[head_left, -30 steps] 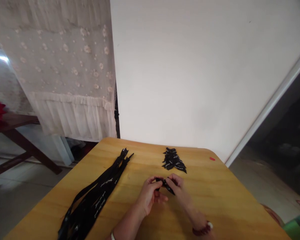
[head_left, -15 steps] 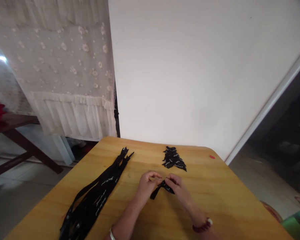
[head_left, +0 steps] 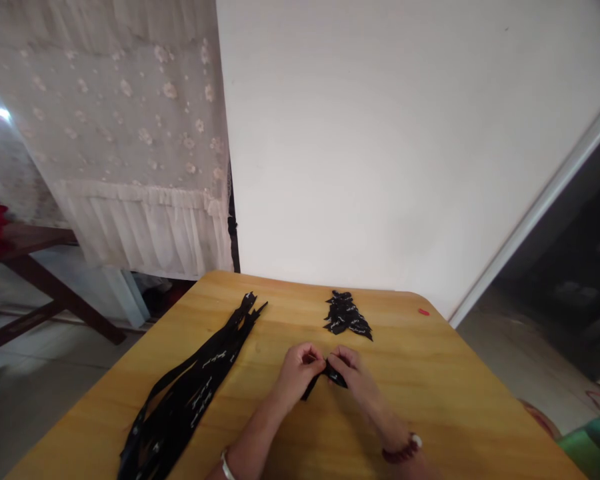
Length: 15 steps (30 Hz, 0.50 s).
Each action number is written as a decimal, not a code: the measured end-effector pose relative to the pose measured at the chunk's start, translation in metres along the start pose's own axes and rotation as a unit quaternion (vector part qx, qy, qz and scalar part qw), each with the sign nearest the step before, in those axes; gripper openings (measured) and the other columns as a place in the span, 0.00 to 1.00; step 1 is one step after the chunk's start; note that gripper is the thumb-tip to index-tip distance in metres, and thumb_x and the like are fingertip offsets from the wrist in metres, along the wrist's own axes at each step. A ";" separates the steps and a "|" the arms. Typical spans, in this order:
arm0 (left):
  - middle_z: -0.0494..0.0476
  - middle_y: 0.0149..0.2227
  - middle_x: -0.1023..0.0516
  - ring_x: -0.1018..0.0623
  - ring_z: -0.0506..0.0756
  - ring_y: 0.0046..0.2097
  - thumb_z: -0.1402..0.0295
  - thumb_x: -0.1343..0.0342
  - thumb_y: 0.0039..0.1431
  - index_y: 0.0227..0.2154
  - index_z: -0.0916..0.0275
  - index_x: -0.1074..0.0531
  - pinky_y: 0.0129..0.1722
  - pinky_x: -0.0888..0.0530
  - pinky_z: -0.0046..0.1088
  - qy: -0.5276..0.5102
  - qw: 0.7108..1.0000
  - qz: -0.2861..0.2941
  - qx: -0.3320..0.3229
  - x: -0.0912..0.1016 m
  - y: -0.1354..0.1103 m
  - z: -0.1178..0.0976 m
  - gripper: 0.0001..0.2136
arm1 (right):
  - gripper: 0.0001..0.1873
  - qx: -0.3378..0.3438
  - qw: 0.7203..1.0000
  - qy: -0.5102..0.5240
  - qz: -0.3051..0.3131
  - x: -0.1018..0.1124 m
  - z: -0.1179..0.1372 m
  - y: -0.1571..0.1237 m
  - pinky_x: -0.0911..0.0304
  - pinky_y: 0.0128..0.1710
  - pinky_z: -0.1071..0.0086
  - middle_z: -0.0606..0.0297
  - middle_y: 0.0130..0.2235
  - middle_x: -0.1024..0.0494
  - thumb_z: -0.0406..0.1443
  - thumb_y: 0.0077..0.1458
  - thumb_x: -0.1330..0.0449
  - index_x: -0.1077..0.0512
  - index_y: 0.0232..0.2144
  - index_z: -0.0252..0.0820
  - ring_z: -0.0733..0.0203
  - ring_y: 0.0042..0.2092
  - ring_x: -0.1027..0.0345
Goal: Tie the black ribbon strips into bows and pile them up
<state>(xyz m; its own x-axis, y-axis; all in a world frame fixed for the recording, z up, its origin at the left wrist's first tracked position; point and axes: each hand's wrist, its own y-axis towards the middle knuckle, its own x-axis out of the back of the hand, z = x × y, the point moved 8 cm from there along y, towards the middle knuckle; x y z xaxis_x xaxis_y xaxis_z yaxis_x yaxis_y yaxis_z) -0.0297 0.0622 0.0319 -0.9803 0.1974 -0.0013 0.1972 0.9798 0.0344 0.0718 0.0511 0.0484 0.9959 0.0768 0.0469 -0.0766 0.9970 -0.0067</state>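
A short length of black ribbon printed with white script is gripped above the middle of the worktop, pinched between the fingertips of the left hand and the right hand. Both hands are curled nearly closed and are almost touching, and a loose end of the ribbon points down and to the left. The honey-coloured wooden worktop carries a small heap of short black ribbon pieces just beyond the hands, near the far edge. A bundle of long black printed ribbon strips lies diagonally to the left, well apart from the hands. A tiny red scrap is seen near the far right corner. A thin pale bangle is worn on the left wrist, and a dark red beaded bracelet on the right. A sheer white embroidered curtain is hung beside a plain white wall.
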 end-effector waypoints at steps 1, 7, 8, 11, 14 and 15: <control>0.49 0.18 0.33 0.33 0.48 0.22 0.70 0.47 0.40 0.18 0.65 0.36 0.22 0.39 0.21 -0.007 1.000 0.003 0.001 0.000 0.000 -0.001 0.04 | 0.13 0.002 1.000 0.002 0.000 0.000 0.000 0.000 0.50 0.18 0.75 0.74 0.15 0.42 0.40 0.39 0.44 0.40 0.13 0.41 0.69 0.19 0.48; 0.49 0.20 0.32 0.32 0.48 0.24 0.74 0.50 0.40 0.18 0.64 0.38 0.25 0.38 0.22 -0.024 1.000 0.010 -0.014 -0.001 0.001 -0.002 0.02 | 0.12 0.016 1.000 0.016 -0.008 0.004 -0.007 0.002 0.48 0.20 0.74 0.73 0.16 0.40 0.40 0.42 0.45 0.40 0.14 0.41 0.68 0.20 0.45; 0.49 0.20 0.32 0.32 0.48 0.24 0.74 0.50 0.41 0.19 0.64 0.37 0.25 0.38 0.22 -0.015 1.000 0.007 -0.019 -0.001 0.001 -0.002 0.02 | 0.13 0.017 1.000 0.016 -0.006 0.004 -0.008 0.003 0.48 0.21 0.74 0.73 0.16 0.40 0.41 0.42 0.45 0.40 0.14 0.41 0.68 0.20 0.44; 0.49 0.20 0.32 0.33 0.48 0.24 0.74 0.51 0.41 0.18 0.64 0.37 0.24 0.38 0.22 0.019 0.999 0.002 -0.031 0.000 0.001 0.000 0.02 | 0.13 0.019 1.000 0.023 -0.003 0.004 -0.007 0.003 0.47 0.21 0.74 0.73 0.16 0.40 0.41 0.42 0.45 0.40 0.14 0.41 0.67 0.20 0.44; 0.49 0.19 0.33 0.34 0.48 0.23 0.74 0.51 0.41 0.18 0.64 0.37 0.23 0.39 0.21 0.046 0.998 -0.004 -0.041 0.000 0.000 -0.002 0.02 | 0.13 0.021 1.000 0.021 -0.001 0.005 -0.004 0.003 0.47 0.20 0.74 0.73 0.17 0.40 0.41 0.40 0.44 0.40 0.15 0.41 0.68 0.21 0.44; 0.48 0.18 0.33 0.34 0.48 0.23 0.74 0.51 0.41 0.18 0.64 0.37 0.23 0.39 0.21 0.051 0.998 -0.008 -0.044 0.001 -0.001 -0.003 0.02 | 0.12 0.023 1.000 0.012 0.006 0.004 -0.003 0.003 0.47 0.20 0.74 0.73 0.17 0.40 0.40 0.40 0.43 0.40 0.15 0.41 0.68 0.21 0.45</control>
<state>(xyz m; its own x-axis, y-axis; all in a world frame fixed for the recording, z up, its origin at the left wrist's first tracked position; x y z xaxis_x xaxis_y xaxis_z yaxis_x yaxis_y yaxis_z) -0.0307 0.0613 0.0344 -0.9801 0.1724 0.0984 0.1839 0.9753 0.1222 0.0758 0.0543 0.0451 0.9957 0.0896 0.0222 -0.0904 0.9951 0.0390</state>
